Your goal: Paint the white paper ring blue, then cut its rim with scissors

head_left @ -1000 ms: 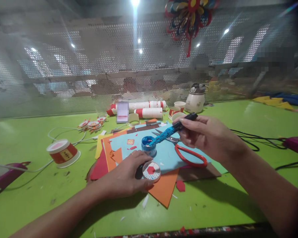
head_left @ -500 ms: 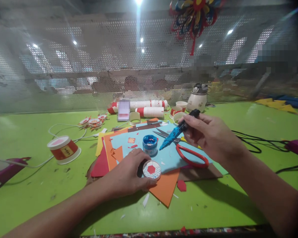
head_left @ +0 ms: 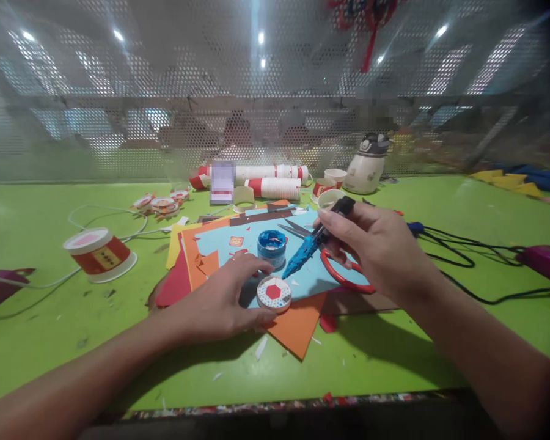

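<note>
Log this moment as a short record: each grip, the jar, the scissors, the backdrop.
Left grip: curved around a white disc with a red hexagon
Right grip: holds a blue-coated tool, tip near the disc's far edge
Jar: open, smeared blue, beyond the disc
Scissors: red-handled, partly hidden behind the right grip
Backdrop: stacked cups lying sideways, lidded bottle

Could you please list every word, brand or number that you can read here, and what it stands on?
No text is legible.
Red-and-white cup at left: dark characters on its gold label, too small.
Small square sticker on the blue paper: characters too small.
Pale upright rectangle: blurred.
Blue jar: any print unreadable.
</note>
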`<control>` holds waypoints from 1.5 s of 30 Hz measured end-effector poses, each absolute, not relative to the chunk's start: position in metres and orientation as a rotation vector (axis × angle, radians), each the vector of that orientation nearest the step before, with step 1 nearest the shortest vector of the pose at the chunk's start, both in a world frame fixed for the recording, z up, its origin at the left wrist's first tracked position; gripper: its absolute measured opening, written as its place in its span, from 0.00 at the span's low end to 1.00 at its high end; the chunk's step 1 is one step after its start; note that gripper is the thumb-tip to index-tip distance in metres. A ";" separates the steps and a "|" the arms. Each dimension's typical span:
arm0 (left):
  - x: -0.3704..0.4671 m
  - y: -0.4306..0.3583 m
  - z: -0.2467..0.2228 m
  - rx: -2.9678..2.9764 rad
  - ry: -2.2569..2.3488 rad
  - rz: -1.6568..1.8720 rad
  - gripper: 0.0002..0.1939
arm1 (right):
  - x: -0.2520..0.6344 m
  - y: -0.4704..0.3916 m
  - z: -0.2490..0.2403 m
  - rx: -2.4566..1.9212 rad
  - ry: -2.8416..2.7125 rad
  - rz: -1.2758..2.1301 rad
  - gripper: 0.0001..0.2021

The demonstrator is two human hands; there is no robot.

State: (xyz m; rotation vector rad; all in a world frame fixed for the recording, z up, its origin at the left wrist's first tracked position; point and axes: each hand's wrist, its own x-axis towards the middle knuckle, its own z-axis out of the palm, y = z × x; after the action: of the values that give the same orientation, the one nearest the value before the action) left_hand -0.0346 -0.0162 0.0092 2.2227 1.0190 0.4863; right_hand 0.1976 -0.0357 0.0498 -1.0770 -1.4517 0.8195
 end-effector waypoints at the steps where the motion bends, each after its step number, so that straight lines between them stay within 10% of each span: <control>1: -0.035 -0.016 0.009 2.202 1.021 0.482 0.27 | 0.196 -0.038 0.051 -1.086 -1.499 0.787 0.17; 45: -0.032 -0.011 -0.004 2.094 1.038 0.507 0.34 | 0.182 -0.043 0.031 -1.154 -1.864 0.716 0.09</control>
State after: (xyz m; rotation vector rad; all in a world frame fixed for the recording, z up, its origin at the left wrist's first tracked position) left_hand -0.0319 -0.0107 -0.0040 2.0944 1.0379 0.5066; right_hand 0.1819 -0.0426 0.0314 -1.1537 -1.8641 0.7160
